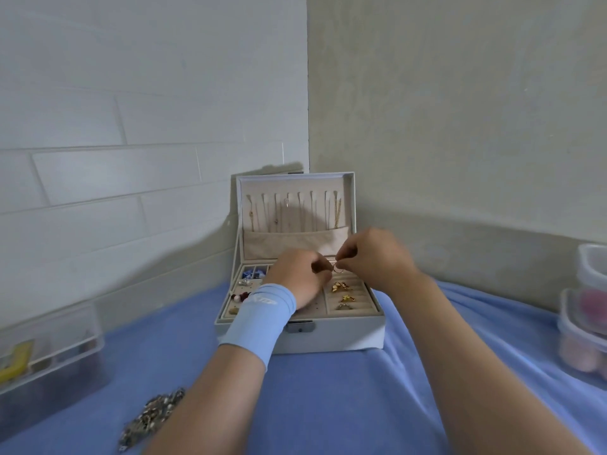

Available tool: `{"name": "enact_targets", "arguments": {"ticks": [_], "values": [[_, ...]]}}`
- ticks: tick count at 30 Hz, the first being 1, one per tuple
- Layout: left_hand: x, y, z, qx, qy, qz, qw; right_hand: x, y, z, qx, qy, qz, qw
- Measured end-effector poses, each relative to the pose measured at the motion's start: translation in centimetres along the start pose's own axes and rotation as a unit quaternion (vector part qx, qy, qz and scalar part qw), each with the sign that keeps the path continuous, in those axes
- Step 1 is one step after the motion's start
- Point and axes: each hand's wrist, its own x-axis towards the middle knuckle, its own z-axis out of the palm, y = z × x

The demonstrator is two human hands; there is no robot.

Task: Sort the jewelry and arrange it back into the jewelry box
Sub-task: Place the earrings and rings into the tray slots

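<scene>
A white jewelry box (348, 333) stands open on the blue cloth, its lid upright with several thin chains (337, 211) hanging inside. The beige tray holds gold pieces (341, 286) in the ring rolls on the right, and beads and earrings (243, 295) on the left. My left hand (297, 279), with a light blue wristband, and my right hand (371, 257) meet over the tray. Together they pinch a small thin ring-like piece (335, 268) between their fingertips.
A heap of mixed metal jewelry (151, 417) lies on the blue cloth at the front left. A clear plastic case (46, 353) sits at the left edge. Stacked clear containers (584, 310) with pink contents stand at the right. Walls close off the back.
</scene>
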Motion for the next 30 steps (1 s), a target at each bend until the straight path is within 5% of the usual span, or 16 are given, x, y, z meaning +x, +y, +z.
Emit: {"name": "enact_targets", "arguments": {"ticks": [12,18,30], "values": [[-0.4,0.0,0.0,0.052,-0.005,0.021,0.998,-0.9,-0.5,0.9,-0.105,0.007,-0.037,0.994],[-0.3,-0.1,0.0,0.091,-0.012,0.036,0.995,-0.8,-0.2,-0.3,-0.045,-0.068,0.001,0.997],[-0.7,1.1,-1.0,0.109,-0.063,0.015,0.992,-1.3,-1.0,-0.8,-0.056,-0.064,0.002,0.996]]}}
